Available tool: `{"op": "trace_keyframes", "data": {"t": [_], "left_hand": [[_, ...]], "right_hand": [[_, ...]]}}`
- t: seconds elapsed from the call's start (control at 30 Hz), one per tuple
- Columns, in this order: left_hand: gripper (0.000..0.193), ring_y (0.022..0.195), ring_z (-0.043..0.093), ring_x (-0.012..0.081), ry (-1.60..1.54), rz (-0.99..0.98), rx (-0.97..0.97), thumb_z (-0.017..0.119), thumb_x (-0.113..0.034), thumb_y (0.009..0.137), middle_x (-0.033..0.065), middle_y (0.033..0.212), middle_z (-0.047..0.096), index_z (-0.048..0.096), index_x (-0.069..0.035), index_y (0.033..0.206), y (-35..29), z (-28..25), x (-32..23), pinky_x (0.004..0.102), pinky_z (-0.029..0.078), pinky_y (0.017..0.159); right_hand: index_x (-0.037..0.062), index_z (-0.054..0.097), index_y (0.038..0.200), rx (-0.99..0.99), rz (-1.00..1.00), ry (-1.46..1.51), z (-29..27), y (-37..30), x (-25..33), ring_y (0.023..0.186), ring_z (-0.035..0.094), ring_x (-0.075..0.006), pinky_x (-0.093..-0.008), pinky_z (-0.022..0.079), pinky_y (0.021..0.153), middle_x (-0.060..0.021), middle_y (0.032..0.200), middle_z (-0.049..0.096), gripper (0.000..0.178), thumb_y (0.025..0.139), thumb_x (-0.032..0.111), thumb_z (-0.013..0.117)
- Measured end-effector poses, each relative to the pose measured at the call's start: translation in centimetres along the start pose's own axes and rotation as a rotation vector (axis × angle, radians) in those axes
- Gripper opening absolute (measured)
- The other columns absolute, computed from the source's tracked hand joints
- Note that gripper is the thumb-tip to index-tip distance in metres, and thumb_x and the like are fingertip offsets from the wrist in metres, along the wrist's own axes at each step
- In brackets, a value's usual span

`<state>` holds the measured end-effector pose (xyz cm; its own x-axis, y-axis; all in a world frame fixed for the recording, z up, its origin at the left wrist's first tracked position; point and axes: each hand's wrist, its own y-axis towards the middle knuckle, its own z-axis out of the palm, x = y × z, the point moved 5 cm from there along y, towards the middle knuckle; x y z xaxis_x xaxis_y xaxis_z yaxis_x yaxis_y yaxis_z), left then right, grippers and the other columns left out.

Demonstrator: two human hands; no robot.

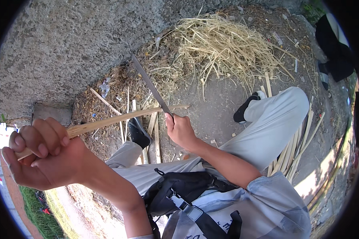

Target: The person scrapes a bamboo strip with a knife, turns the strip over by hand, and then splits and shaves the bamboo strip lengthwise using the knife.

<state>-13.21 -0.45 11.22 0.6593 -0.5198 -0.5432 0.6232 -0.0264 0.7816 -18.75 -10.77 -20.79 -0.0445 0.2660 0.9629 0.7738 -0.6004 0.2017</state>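
Note:
My left hand is closed around one end of a long, pale wooden strip, perhaps split bamboo, raised at the left. The strip reaches across in front of me and narrows toward its far end. In my right hand is a long knife with a dark, straight blade pointing up and away to the left. Its handle is hidden inside my fist. The blade crosses the strip close to the narrow end; whether the two touch I cannot tell.
A heap of thin pale shavings lies on the ground ahead. Beyond it, to the left, rises a rough grey wall. Several long strips lie beside my right leg, others by my left foot. Someone's dark-clad leg shows at the far right.

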Motion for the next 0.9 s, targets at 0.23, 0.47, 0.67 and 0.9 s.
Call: {"op": "trace_keyframes", "data": {"t": [0.23, 0.47, 0.67, 0.9], "left_hand": [[0.027, 0.039, 0.027, 0.0073, 0.065, -0.107, -0.231, 0.057, -0.032, 0.089, -0.0020, 0.050, 0.034, 0.050, -0.014, 0.069, 1.5, -2.7, 3.6, 0.0225, 0.021, 0.035], [0.030, 0.035, 0.028, 0.0066, 0.022, -0.069, -0.162, 0.056, -0.034, 0.089, -0.0012, 0.047, 0.036, 0.054, -0.012, 0.069, 0.8, -1.1, 1.9, 0.0218, 0.023, 0.032], [0.031, 0.034, 0.028, 0.0067, 0.027, -0.067, -0.182, 0.057, -0.036, 0.089, -0.0006, 0.047, 0.037, 0.055, -0.012, 0.070, -0.2, -0.9, 2.3, 0.0226, 0.022, 0.030], [0.028, 0.036, 0.027, 0.0059, 0.036, -0.045, -0.106, 0.056, -0.032, 0.090, -0.0017, 0.048, 0.036, 0.053, -0.012, 0.070, 0.4, 0.3, 2.2, 0.0218, 0.022, 0.032]], "right_hand": [[-0.0029, 0.057, 0.063, 0.004, 0.122, -0.166, 1.5, 1.2, -3.7, 0.048, 0.053, -0.0430, -0.0510, 0.043, 0.050, -0.0239, 0.053, 0.053, 0.042, 0.095, 0.024, 0.052], [-0.0025, 0.056, 0.064, 0.040, -0.191, -0.001, -1.6, 0.8, 8.3, 0.048, 0.054, -0.0419, -0.0496, 0.041, 0.047, -0.0221, 0.051, 0.052, 0.041, 0.096, 0.023, 0.051], [-0.0069, 0.062, 0.073, 0.180, 0.298, -0.252, -0.7, 0.6, -8.0, 0.052, 0.060, -0.0434, -0.0471, 0.050, 0.051, -0.0264, 0.054, 0.056, 0.044, 0.097, 0.026, 0.046], [-0.0055, 0.062, 0.073, 0.093, 0.082, -0.139, -0.6, 1.2, 1.2, 0.056, 0.060, -0.0452, -0.0515, 0.050, 0.055, -0.0274, 0.055, 0.056, 0.041, 0.096, 0.025, 0.048]]}}
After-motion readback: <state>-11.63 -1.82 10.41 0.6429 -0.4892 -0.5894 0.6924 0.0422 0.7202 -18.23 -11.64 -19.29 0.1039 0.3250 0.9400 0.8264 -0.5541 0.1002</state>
